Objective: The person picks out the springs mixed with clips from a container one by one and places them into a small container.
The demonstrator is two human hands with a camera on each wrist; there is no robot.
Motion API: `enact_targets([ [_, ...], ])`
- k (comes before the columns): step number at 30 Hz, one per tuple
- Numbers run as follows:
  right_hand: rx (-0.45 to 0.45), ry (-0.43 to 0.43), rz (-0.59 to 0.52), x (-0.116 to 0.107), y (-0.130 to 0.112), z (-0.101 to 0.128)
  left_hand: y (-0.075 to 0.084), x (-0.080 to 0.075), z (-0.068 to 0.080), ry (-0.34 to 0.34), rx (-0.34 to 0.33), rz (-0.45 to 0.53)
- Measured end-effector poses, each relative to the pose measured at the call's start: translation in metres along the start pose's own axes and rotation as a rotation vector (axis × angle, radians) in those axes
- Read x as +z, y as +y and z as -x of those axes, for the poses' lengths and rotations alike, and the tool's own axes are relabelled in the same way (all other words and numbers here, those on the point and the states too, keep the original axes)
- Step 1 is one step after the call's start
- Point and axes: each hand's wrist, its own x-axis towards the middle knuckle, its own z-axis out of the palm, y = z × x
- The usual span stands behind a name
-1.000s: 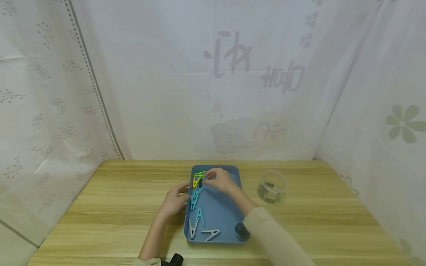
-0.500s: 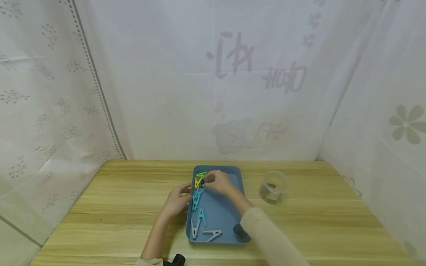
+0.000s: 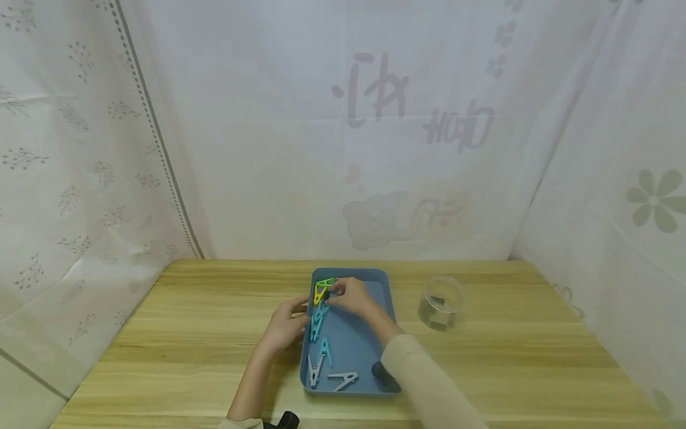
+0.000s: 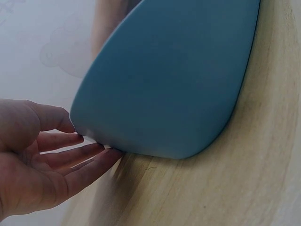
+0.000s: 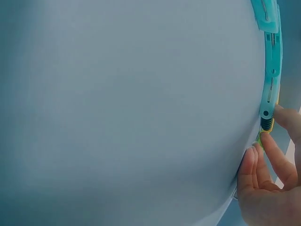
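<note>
A blue tray [image 3: 354, 357] holds several clothespin-like clips along its left side: a green clip [image 3: 324, 282], a yellow clip [image 3: 320, 295], turquoise clips [image 3: 316, 327] and grey clips [image 3: 314, 370]. My right hand [image 3: 351, 297] reaches into the far left part of the tray. Its thumb and index finger pinch a small dark ridged piece [image 5: 267, 124] beside the turquoise and yellow clips. My left hand [image 3: 286, 323] rests against the tray's left wall from outside. In the left wrist view its fingers [image 4: 94, 170] lie fairly straight, tips touching the tray's outer wall.
A clear round tub [image 3: 440, 304] with dark pieces inside stands on the wooden table [image 3: 509, 351] to the right of the tray. White patterned cloth [image 3: 268, 149] hangs behind and at both sides. A black wrist mount [image 3: 383, 375] overlaps the tray's near right corner.
My right hand shifts slightly nearer and its fingertips now meet around the dark piece. My left hand stays at the tray wall. The head view has moved a little.
</note>
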Motion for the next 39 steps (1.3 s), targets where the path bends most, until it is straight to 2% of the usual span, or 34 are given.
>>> enact_targets([
  [13, 0.024, -0.024, 0.004, 0.006, 0.001, -0.006, 0.001, -0.001, 0.001, 0.005, -0.014, -0.008],
  [26, 0.047, 0.012, -0.006, 0.009, 0.004, -0.007, 0.002, 0.001, 0.002, 0.003, -0.011, 0.002],
  [39, 0.078, -0.054, -0.068, -0.001, 0.009, -0.006, 0.001, 0.001, 0.001, 0.005, -0.014, -0.003],
])
